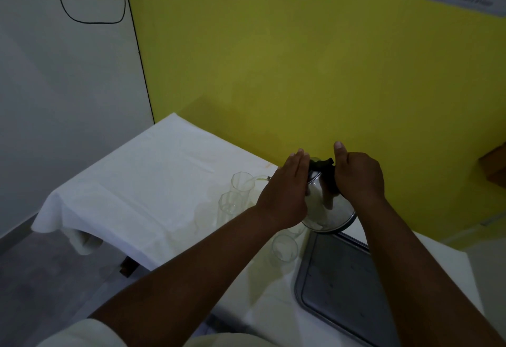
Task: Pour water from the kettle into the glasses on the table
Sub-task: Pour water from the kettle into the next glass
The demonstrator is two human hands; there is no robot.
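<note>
A shiny steel kettle (330, 211) with a black handle is tilted to the left above the table. My right hand (358, 175) is shut on the handle, thumb raised. Fingers flat and straight, my left hand (284, 196) presses on the kettle's lid side. From the spout, a thin stream of water falls into the farthest clear glass (242, 182). A second clear glass (231, 204) stands right in front of it. Under my left forearm a third glass (284, 248) stands near the tray corner.
A white cloth (142, 182) covers the table, whose left edge drops to a grey floor. A steel tray (345, 281) lies at the right front. Right behind the table rises a yellow wall (301, 59). A black cable hangs at the upper left.
</note>
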